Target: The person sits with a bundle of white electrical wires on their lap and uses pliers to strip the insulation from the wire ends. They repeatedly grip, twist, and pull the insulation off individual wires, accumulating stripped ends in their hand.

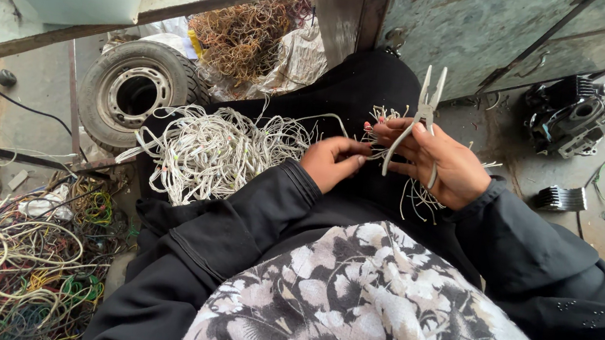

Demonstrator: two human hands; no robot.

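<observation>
left hand [333,162]: fingers pinched together on thin white wire ends, over the lap
right hand [444,161]: clamped on metal pliers [424,108], tips up, apart
white wire bundle [215,152]: tangled on black cloth, just left of left hand
tyre [135,89]: floor, behind bundle
coloured wire heap [9,272]: floor, lower left

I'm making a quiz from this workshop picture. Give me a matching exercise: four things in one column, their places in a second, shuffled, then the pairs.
Things:
1. pliers
2. white wire bundle
3. tyre
4. mixed coloured wires

Places:
A. on the floor, lower left
B. in the right hand
C. on the black cloth over the lap, beside the left hand
D. under the bench, upper left

Pairs: 1-B, 2-C, 3-D, 4-A
</observation>
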